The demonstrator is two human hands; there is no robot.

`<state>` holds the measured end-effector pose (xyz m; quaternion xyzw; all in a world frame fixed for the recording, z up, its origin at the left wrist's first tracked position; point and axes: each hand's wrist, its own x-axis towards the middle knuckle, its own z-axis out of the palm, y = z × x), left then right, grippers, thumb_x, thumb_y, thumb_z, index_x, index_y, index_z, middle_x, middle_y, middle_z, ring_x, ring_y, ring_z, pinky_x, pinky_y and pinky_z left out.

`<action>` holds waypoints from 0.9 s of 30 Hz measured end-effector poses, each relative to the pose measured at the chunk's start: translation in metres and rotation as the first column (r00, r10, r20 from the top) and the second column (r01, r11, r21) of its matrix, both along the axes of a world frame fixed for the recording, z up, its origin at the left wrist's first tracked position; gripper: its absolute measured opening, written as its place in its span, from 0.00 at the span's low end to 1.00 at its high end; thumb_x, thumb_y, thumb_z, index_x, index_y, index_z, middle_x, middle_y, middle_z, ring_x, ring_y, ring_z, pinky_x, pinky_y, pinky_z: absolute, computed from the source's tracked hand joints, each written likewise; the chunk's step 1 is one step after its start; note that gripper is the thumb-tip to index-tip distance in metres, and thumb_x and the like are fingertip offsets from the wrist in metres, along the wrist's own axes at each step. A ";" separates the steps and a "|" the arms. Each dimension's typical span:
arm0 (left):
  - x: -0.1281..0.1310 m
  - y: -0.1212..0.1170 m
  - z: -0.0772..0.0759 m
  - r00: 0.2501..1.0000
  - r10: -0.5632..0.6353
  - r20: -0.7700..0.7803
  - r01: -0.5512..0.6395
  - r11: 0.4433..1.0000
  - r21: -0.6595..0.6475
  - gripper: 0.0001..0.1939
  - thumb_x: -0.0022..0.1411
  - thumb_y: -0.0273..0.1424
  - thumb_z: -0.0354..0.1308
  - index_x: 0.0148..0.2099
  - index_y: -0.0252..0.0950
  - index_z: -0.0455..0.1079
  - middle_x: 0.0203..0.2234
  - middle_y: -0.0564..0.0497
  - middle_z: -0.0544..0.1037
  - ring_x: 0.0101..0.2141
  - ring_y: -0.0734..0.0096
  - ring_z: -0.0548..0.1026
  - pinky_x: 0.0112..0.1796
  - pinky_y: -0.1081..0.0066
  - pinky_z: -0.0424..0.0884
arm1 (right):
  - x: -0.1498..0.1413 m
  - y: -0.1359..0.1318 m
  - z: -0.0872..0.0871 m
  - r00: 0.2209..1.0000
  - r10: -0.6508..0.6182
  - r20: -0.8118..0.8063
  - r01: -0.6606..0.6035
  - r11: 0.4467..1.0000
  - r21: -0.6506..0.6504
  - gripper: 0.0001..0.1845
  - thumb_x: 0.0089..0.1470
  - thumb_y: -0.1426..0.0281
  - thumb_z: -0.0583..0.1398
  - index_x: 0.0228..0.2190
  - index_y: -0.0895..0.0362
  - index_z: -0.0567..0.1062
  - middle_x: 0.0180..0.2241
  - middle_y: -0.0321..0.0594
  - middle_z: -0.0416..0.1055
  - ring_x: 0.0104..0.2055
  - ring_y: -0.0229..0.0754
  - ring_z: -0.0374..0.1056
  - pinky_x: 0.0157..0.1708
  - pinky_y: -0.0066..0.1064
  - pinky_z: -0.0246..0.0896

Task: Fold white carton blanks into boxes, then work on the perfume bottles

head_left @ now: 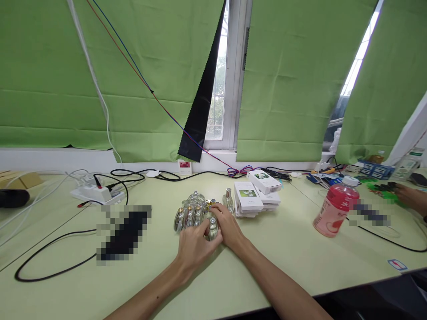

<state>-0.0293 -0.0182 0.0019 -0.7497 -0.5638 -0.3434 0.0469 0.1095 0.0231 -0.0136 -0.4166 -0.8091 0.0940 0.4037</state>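
Small clear glass perfume bottles (189,217) with silver-and-gold spray tops stand packed together in front of me. My left hand (196,243) is closed around one perfume bottle (212,226) at the near right of the group, its thumb and fingers about the glass. Beside it, my right hand (228,226) bends its fingers over the group, tips at some small gold-coloured caps (210,203); what they grip, if anything, is hidden. Another perfume bottle (228,200) stands upright just behind the right hand.
White printed boxes (248,198) are stacked right of the bottles. Farther right stands a pink drink bottle (336,206). A power strip (95,192), cables and a blurred dark object (126,233) lie left. Another person's hand (408,195) is at the far right.
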 end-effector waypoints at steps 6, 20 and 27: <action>0.000 -0.001 0.000 1.000 -0.010 -0.003 0.011 1.000 0.030 0.16 0.57 0.39 0.56 0.22 0.38 0.61 0.12 0.57 0.66 0.16 0.76 0.64 0.23 0.72 0.52 | 0.003 0.000 0.001 0.996 0.085 -0.028 -0.086 0.996 -0.026 0.28 0.49 0.84 0.53 0.51 0.58 0.73 0.51 0.47 0.72 0.54 0.46 0.65 0.54 0.39 0.62; -0.002 0.003 0.001 1.000 -0.014 0.001 0.014 1.000 0.004 0.17 0.56 0.40 0.56 0.21 0.38 0.58 0.13 0.58 0.63 0.17 0.77 0.59 0.24 0.72 0.50 | 0.004 -0.002 0.004 0.994 0.097 0.048 -0.086 0.979 -0.186 0.40 0.43 0.82 0.54 0.60 0.60 0.64 0.48 0.49 0.69 0.51 0.49 0.66 0.52 0.38 0.62; -0.002 0.003 0.001 1.000 -0.007 0.006 0.007 1.000 -0.021 0.17 0.55 0.40 0.56 0.21 0.38 0.57 0.13 0.58 0.63 0.17 0.77 0.59 0.24 0.71 0.50 | 0.006 -0.001 0.002 0.991 0.124 0.053 -0.111 0.972 -0.206 0.42 0.40 0.84 0.53 0.60 0.60 0.62 0.52 0.51 0.68 0.54 0.50 0.63 0.53 0.40 0.61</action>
